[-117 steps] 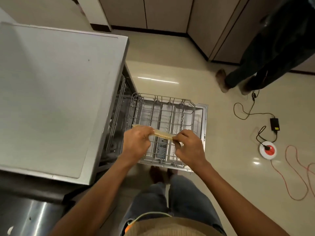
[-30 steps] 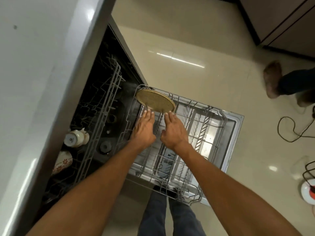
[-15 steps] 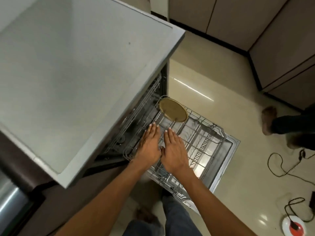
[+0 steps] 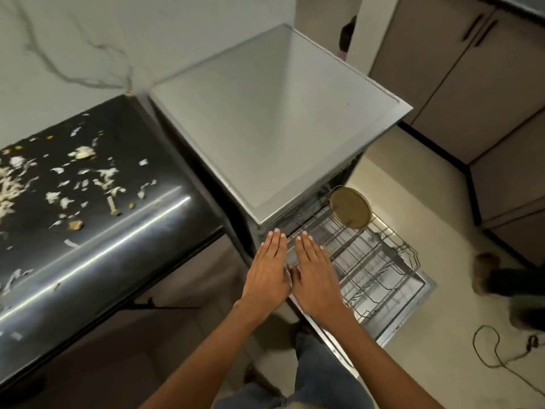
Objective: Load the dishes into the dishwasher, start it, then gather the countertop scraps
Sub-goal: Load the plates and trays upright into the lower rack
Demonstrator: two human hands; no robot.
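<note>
- Head view: the left hand point(image 4: 267, 274) and the right hand point(image 4: 314, 278) are stretched out side by side, palms down, over the near left corner of the pulled-out dishwasher rack point(image 4: 380, 270).
- The fingers point(image 4: 275, 240) of the left hand are straight and together and hold nothing; those of the right hand are straight too and grip nothing. Whether the palms touch the rack's wires I cannot tell.
- The two hands lie just beside each other, thumbs almost meeting.
- One round brownish plate point(image 4: 350, 207) stands tilted on edge at the far end of the rack, close to the dishwasher's opening and well apart from both hands.
- The rack sits over the lowered dishwasher door point(image 4: 413, 317), which lies flat above the pale floor point(image 4: 442, 219).
- The dishwasher point(image 4: 274, 113) has a flat grey top that fills the middle of the frame.
- To its left is a dark glossy tabletop point(image 4: 124, 231); pale vegetable scraps point(image 4: 82, 178) are scattered across its left and middle parts.
- Behind the tabletop is a marbled white wall point(image 4: 88, 39).
- Brown cabinets point(image 4: 460, 78) line the far right side.
- On the floor at right lies a looped cord point(image 4: 489, 346), and another person's foot point(image 4: 486, 271), blurred, shows near the right edge.
- The wearer's blue trousers point(image 4: 321, 376) show at the bottom, between the forearms.
</note>
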